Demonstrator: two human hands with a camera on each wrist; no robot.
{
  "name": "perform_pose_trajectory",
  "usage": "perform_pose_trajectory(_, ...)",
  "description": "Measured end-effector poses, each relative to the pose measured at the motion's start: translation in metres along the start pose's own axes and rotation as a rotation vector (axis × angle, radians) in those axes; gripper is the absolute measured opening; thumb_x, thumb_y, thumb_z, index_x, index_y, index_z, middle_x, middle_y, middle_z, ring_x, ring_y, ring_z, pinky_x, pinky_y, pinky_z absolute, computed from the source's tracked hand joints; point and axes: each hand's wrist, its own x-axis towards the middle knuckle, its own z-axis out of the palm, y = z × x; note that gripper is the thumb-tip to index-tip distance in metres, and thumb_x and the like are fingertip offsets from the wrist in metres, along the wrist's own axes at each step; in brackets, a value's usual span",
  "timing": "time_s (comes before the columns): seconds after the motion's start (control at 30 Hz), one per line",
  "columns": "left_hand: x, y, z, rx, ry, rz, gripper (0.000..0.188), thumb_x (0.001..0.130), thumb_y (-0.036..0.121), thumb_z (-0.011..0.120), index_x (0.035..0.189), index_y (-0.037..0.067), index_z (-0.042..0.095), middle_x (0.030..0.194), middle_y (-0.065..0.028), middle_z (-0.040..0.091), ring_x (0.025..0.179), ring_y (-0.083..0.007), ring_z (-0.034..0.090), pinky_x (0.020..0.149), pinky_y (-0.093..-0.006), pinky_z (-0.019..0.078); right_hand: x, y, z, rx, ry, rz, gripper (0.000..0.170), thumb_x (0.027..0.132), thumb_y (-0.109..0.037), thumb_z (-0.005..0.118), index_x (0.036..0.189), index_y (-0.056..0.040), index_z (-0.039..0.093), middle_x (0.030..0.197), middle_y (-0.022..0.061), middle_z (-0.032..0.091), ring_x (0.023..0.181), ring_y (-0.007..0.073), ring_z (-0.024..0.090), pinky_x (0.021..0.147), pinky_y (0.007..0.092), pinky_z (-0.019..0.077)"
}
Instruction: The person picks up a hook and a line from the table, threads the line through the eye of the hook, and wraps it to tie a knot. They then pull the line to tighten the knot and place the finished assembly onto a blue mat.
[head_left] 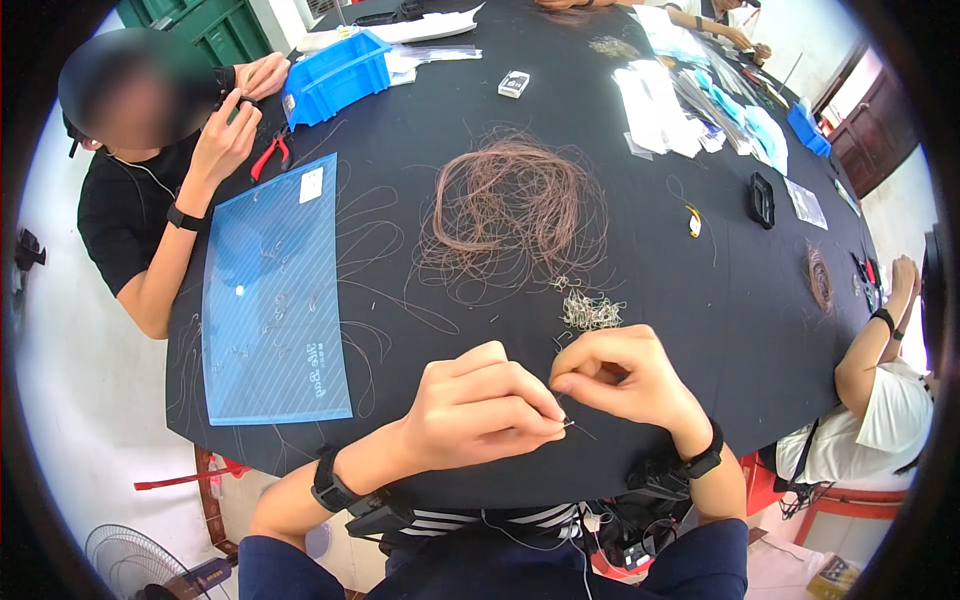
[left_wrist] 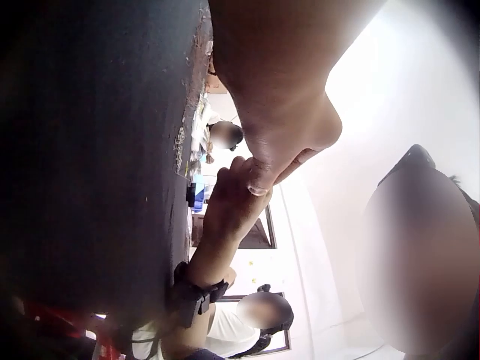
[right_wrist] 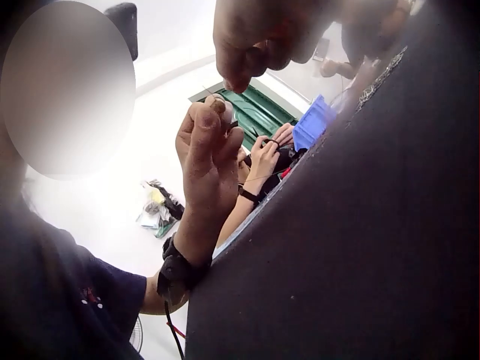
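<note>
Thin dark line (head_left: 583,432) is pinched by the left hand (head_left: 488,405) near silvery metal pieces (head_left: 592,312). The right hand (head_left: 632,375) is curled; its hold cannot be told.

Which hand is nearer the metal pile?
Right. The right hand is just on the wearer's side of the metal pile; the left hand is farther, nearside and left.
</note>
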Motion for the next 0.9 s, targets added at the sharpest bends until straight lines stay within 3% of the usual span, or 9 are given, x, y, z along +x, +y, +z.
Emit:
perform_pose_trajectory(0.13,0.001,0.000,-0.004,0.059,0.103,-0.055,0.019,0.062,0.006,0.080,0.075,0.013,0.068,0.080,0.0019,0.067,0.061,-0.0077,0.053,0.055,-0.0245,0.0294,0.000,0.001,0.003,0.019,-0.082,0.035,0.007,0.080,-0.008,0.068,0.083,-0.0040,0.063,0.051,0.0000,0.044,0.045,0.0071,0.037,0.043,0.0258,0.0280)
perform_pose_trajectory(0.17,0.005,0.001,-0.006,0.126,0.121,-0.064,0.020,0.060,0.002,0.079,0.070,0.011,0.064,0.079,0.0018,0.065,0.058,-0.0114,0.049,0.050,-0.0244,0.0336,0.001,-0.002,0.003,0.031,-0.097,0.058,0.008,0.080,-0.009,0.068,0.083,-0.0036,0.063,0.051,0.0004,0.045,0.045,0.0073,0.038,0.043,0.0258,0.0292)
perform_pose_trajectory(0.27,0.005,-0.005,-0.008,0.213,0.164,-0.077,0.020,0.060,0.002,0.078,0.070,0.010,0.064,0.079,0.0018,0.065,0.060,-0.0122,0.048,0.051,-0.0242,0.0337,0.000,-0.004,0.003,0.038,-0.131,0.071,0.008,0.080,-0.009,0.068,0.081,-0.0036,0.063,0.052,0.0011,0.047,0.045,0.0069,0.039,0.043,0.0255,0.0301)
perform_pose_trajectory(0.5,0.003,-0.010,-0.002,0.343,0.071,-0.053,0.020,0.060,0.004,0.077,0.069,0.010,0.060,0.078,0.0044,0.061,0.060,-0.0126,0.045,0.047,-0.0238,0.0374,-0.003,-0.010,-0.002,0.037,-0.122,0.000,0.006,0.078,-0.007,0.069,0.081,-0.0042,0.065,0.057,0.0004,0.052,0.045,0.0056,0.040,0.042,0.0231,0.0298)
perform_pose_trajectory(0.7,0.001,-0.006,0.001,0.227,-0.055,-0.003,0.019,0.062,0.007,0.077,0.068,0.011,0.060,0.077,0.0057,0.060,0.059,-0.0122,0.045,0.046,-0.0237,0.0379,-0.004,-0.004,-0.002,0.030,0.111,-0.014,0.006,0.078,-0.004,0.068,0.082,-0.0044,0.065,0.058,-0.0009,0.053,0.046,0.0032,0.038,0.042,0.0214,0.0280)
perform_pose_trajectory(0.83,0.003,-0.001,0.001,-0.019,-0.051,-0.046,0.017,0.063,0.007,0.078,0.067,0.012,0.062,0.077,0.0054,0.063,0.059,-0.0118,0.046,0.049,-0.0242,0.0371,0.000,0.003,0.002,-0.014,0.126,-0.019,0.005,0.078,-0.003,0.067,0.082,-0.0048,0.065,0.057,-0.0007,0.051,0.046,0.0037,0.038,0.042,0.0227,0.0276)
perform_pose_trajectory(0.9,0.004,0.001,-0.002,-0.074,-0.011,-0.061,0.017,0.063,0.006,0.078,0.068,0.011,0.063,0.077,0.0043,0.064,0.060,-0.0116,0.048,0.051,-0.0243,0.0361,0.000,0.002,0.003,0.011,0.016,0.024,0.004,0.079,-0.005,0.067,0.082,-0.0046,0.064,0.056,-0.0001,0.050,0.046,0.0050,0.038,0.042,0.0236,0.0285)
